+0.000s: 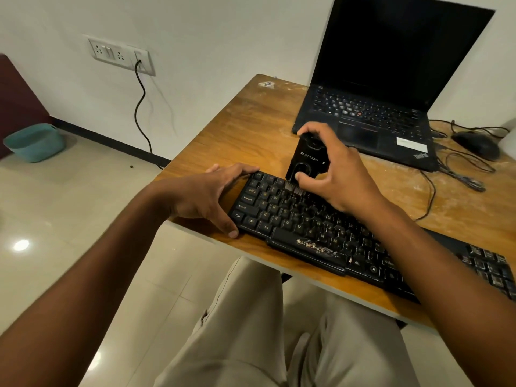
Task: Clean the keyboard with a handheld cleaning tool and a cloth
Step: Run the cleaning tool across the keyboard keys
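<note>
A black keyboard lies slanted along the near edge of the wooden table. My left hand clasps its left end, fingers on the far corner and thumb on the near corner. My right hand grips a black handheld cleaning tool, held upright. Its short brush tip touches the upper-left key rows. My right forearm hides part of the keyboard's right half. No cloth is in view.
An open black laptop with a dark screen stands behind the keyboard. A black mouse and loose cables lie at the right. A wall socket with a plugged cable and a teal bin are at the left.
</note>
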Action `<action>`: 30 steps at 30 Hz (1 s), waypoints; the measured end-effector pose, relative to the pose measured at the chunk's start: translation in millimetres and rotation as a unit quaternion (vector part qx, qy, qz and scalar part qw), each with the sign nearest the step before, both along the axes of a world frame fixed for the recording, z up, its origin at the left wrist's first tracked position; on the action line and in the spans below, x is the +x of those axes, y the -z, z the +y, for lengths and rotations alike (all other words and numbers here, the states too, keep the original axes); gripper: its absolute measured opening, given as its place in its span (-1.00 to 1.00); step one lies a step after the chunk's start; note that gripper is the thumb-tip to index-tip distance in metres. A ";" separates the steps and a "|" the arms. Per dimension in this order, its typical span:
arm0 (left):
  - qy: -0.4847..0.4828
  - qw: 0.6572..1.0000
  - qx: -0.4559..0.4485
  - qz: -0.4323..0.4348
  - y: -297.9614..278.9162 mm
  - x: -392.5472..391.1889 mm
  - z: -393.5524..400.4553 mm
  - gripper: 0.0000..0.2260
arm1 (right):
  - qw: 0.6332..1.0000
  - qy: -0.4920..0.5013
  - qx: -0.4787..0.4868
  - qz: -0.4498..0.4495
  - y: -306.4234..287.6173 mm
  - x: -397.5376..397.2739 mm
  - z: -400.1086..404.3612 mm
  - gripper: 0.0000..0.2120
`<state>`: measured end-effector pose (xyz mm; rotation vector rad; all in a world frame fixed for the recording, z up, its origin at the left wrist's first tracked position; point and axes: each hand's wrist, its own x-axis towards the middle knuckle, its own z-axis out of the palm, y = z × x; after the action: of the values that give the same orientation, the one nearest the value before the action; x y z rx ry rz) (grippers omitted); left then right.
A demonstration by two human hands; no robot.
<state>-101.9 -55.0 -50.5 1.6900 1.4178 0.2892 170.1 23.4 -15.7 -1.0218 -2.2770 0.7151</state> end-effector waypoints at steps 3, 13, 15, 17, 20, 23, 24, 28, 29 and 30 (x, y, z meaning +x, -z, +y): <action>-0.003 1.000 -0.001 0.006 -2.2 1.8 -0.2 0.15 | 1.000 0.003 0.021 0.003 -7.3 0.8 -7.4 -0.36; -0.006 1.000 -0.006 0.010 -1.8 1.6 0.1 0.16 | 0.999 -0.027 0.017 -0.012 2.5 12.0 -26.3 -0.35; -0.009 1.000 -0.010 0.007 -3.0 2.6 -0.5 0.16 | 0.999 -0.006 0.033 -0.013 3.6 9.4 -18.6 -0.35; -0.012 1.000 -0.012 0.008 -3.4 2.7 -1.1 0.16 | 0.999 0.000 0.037 -0.010 2.9 8.1 -16.8 -0.34; -0.012 1.000 -0.010 0.013 -4.8 3.1 -1.5 0.15 | 0.999 -0.027 0.028 -0.003 -2.6 9.5 -29.6 -0.35; -0.013 1.000 -0.004 0.012 -4.6 2.8 -1.8 0.14 | 0.996 -0.085 -0.019 -0.010 -3.9 10.5 -44.4 -0.36; -0.014 1.000 -0.004 0.011 -4.5 2.8 -1.7 0.13 | 0.996 -0.090 -0.015 -0.019 -2.0 10.0 -43.9 -0.36; -0.012 1.000 -0.005 0.011 -3.7 2.7 -1.3 0.15 | 0.999 -0.036 0.022 -0.021 2.2 4.1 -24.7 -0.35; -0.013 1.000 -0.005 0.011 -3.5 2.7 -1.2 0.15 | 0.999 -0.028 0.033 -0.022 2.1 2.5 -20.3 -0.35; -0.014 1.000 -0.006 0.011 -3.3 2.4 -0.9 0.15 | 0.999 -0.022 0.042 -0.023 1.7 1.2 -17.6 -0.35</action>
<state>-99.5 -55.9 -47.1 1.6693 1.4583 0.2781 171.3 5.8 -17.3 -0.9604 -2.3543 0.6154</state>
